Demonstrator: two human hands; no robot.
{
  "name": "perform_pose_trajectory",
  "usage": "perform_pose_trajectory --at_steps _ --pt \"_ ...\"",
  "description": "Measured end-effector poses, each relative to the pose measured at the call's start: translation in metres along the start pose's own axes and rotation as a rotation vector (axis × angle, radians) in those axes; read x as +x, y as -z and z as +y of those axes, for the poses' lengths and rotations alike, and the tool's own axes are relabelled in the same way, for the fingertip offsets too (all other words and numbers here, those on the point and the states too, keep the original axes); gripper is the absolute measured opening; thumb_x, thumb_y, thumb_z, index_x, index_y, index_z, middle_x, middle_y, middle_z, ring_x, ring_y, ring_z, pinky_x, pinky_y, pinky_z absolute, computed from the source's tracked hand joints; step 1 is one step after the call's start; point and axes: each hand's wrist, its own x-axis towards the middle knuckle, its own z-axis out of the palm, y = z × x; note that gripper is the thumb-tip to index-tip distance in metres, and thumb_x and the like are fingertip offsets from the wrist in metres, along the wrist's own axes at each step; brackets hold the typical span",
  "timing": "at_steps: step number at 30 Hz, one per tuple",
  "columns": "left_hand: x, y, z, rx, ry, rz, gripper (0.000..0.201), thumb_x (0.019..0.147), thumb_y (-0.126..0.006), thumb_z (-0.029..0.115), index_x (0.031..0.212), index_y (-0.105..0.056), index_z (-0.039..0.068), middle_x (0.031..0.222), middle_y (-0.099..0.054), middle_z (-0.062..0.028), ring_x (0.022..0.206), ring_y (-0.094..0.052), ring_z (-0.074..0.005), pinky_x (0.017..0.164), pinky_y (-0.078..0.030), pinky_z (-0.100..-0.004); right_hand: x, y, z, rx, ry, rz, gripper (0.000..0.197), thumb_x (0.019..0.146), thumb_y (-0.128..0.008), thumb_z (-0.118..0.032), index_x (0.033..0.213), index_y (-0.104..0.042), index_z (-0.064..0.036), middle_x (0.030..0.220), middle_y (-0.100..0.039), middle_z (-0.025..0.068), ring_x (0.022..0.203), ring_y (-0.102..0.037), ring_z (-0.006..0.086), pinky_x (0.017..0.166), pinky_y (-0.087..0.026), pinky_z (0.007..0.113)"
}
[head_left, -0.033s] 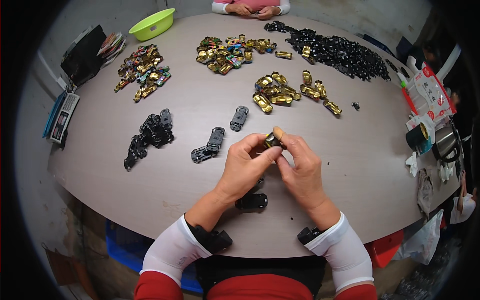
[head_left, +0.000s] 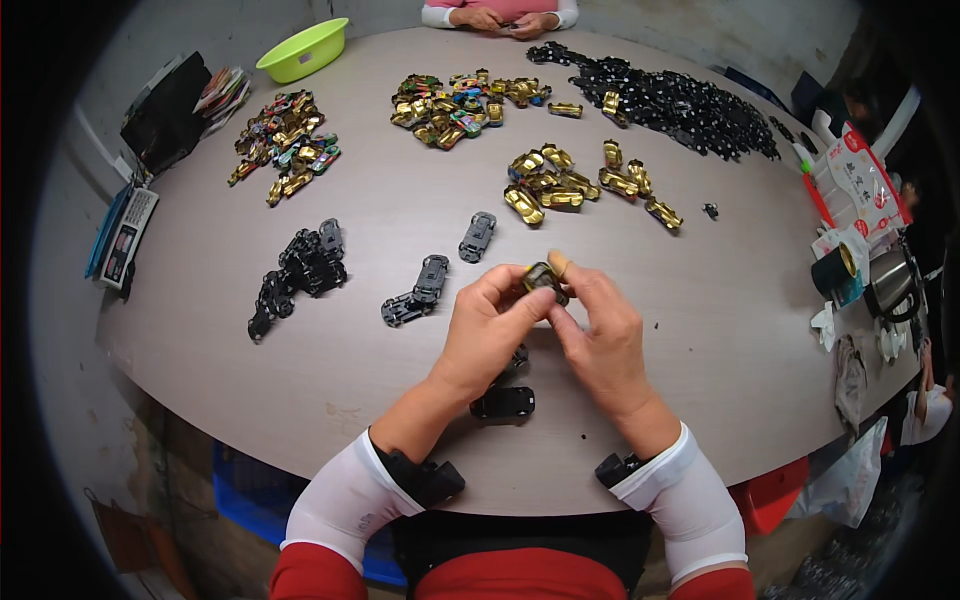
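Left hand point(head_left: 490, 335) and right hand point(head_left: 600, 340), both in pinching grip on small gold toy car point(head_left: 545, 277), raised above round worktop point(head_left: 400, 370); black toy car point(head_left: 503, 403) lying beneath wrists.

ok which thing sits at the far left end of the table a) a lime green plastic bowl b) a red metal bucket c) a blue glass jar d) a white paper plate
A: the lime green plastic bowl sits at the far left of the round grey table, beyond a pile of small gold and coloured toy cars; no bucket, jar or plate is there.
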Motion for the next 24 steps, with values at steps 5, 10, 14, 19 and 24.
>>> perform_pose_trajectory --at_steps 5,10,14,19,24 --pt "0.005 0.005 -0.001 -0.606 0.119 -0.063 0.018 0.099 -0.051 0.014 0.110 -0.052 0.001 0.107 -0.064 -0.0117 0.097 -0.064 -0.0170 0.092 -0.051 -0.0339 0.003 0.006 -0.002 -0.074 -0.192 0.038 0.045 0.071 -0.080 -0.027 0.105 -0.061 -0.0035 0.086 -0.064 0.0099 0.070 -0.062 0.0241 0.062 -0.049 0.034" --pt "0.006 0.007 -0.007 -0.649 0.104 -0.103 0.019 0.098 -0.054 0.019 0.108 -0.052 0.003 0.108 -0.063 -0.0100 0.103 -0.061 -0.0181 0.100 -0.045 -0.0380 0.002 0.009 -0.001 -0.061 -0.259 0.009 0.036 0.076 -0.077 -0.033 0.079 -0.057 -0.0034 0.071 -0.061 0.0087 0.056 -0.058 0.0235 0.051 -0.047 0.033" --pt "0.006 0.006 -0.009 -0.642 0.111 -0.114 0.020 0.097 -0.056 0.021 0.109 -0.053 0.005 0.109 -0.063 -0.0080 0.104 -0.059 -0.0166 0.101 -0.043 -0.0379 0.001 0.008 0.002 -0.036 -0.225 -0.040 0.036 0.078 -0.076 -0.031 0.073 -0.055 -0.0026 0.068 -0.060 0.0104 0.055 -0.059 0.0237 0.051 -0.047 0.033" --pt "0.006 0.007 -0.010 -0.651 0.131 -0.148 0.021 0.096 -0.058 0.022 0.109 -0.053 0.007 0.109 -0.063 -0.0067 0.105 -0.058 -0.0160 0.101 -0.042 -0.0379 0.003 0.014 -0.004 0.023 -0.242 -0.055 0.033 0.082 -0.073 -0.027 0.072 -0.054 -0.0019 0.067 -0.058 0.0113 0.054 -0.057 0.0256 0.050 -0.045 0.035" --pt "0.005 0.004 -0.009 -0.653 0.122 -0.153 0.022 0.095 -0.058 0.023 0.109 -0.053 0.007 0.109 -0.063 -0.0066 0.105 -0.058 -0.0159 0.101 -0.042 -0.0381 0.005 0.019 -0.003 0.026 -0.209 -0.082 0.032 0.083 -0.072 -0.024 0.073 -0.052 -0.0015 0.066 -0.056 0.0117 0.053 -0.056 0.0269 0.050 -0.044 0.037"
